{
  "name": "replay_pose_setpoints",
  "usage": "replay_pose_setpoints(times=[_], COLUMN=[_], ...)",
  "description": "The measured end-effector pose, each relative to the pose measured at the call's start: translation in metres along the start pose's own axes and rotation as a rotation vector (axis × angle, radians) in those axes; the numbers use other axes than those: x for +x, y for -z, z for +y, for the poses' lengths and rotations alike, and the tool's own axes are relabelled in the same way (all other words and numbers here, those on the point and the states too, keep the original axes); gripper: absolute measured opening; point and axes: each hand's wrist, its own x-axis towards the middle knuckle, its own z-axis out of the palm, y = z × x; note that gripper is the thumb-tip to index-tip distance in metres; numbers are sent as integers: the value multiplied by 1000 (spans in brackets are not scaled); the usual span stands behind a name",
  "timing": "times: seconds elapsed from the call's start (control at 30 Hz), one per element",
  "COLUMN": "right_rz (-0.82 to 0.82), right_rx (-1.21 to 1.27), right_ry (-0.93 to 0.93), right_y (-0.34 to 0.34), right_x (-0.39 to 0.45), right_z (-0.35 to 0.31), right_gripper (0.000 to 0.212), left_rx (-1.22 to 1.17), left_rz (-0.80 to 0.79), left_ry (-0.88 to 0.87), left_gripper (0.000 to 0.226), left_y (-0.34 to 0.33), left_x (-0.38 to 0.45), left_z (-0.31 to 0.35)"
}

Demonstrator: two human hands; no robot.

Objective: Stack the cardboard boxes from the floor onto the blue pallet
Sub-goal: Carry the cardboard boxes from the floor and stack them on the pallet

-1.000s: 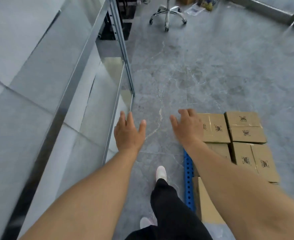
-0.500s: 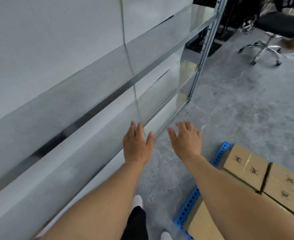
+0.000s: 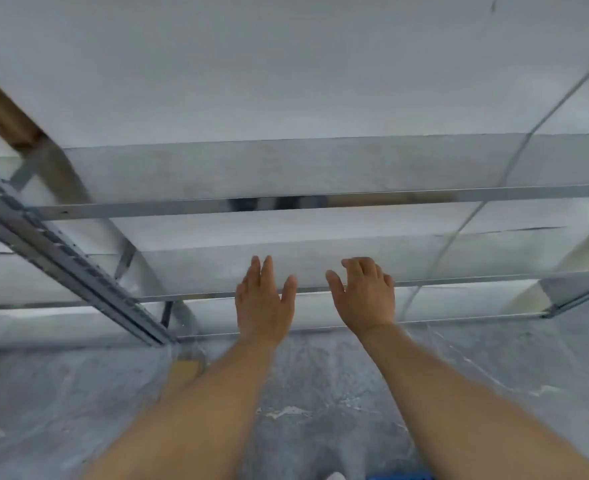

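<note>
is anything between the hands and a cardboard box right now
That cannot be judged: no cardboard box is in view. Both the left hand and the right hand are empty, held out toward a metal shelving rack. Only a sliver of the blue pallet shows at the bottom edge.

Both bare arms reach forward over the grey marbled concrete floor [image 3: 78,410]. The left hand [image 3: 262,306] is flat with fingers straight, holding nothing; the right hand [image 3: 366,299] has fingers loosely bent, also holding nothing. Ahead stands a silvery metal shelving rack [image 3: 286,206] against a pale wall. A sliver of the blue plastic pallet [image 3: 400,475] shows at the bottom edge.
</note>
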Motion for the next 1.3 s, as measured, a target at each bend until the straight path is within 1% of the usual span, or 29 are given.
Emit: replay_pose_setpoints(times=[0.17,0.37,0.47,0.6,0.73,0.9,1.0,1.07,1.3], right_rz=[-101,-197,-249,-334,-402,-493,-562,-577,-613], right_rx=[-31,-12,19,20,46,50,92,103,117], right_ry=[268,566,681,825,1008,1210,1284,1333,1415], right_y=[-37,-84,-105,-131,-149,-165,-171,-175,-181], right_x=[-8,-49,-74,-115,-159,-206,-233,-248,-292], right_z=[-133,-284,-346,-409,-449,-479,-488,-493,-513], right_gripper=[49,47,44,45,46,45,46,45,44], left_rx=[-51,-77,-58,-22,-8,36,53,51,39], left_rz=[160,363,407,483,567,669,706,725,771], left_ry=[238,477,571,702,844,1025,1126,1179,1266], left_gripper=[65,63,63,65,64,64,63,63,64], left_y=[76,163,192,219,231,235,236,236,240], left_x=[-16,-59,-84,-124,-172,-233,-266,-283,-325], left_z=[-112,-241,-295,-351,-384,-399,-402,-403,-415])
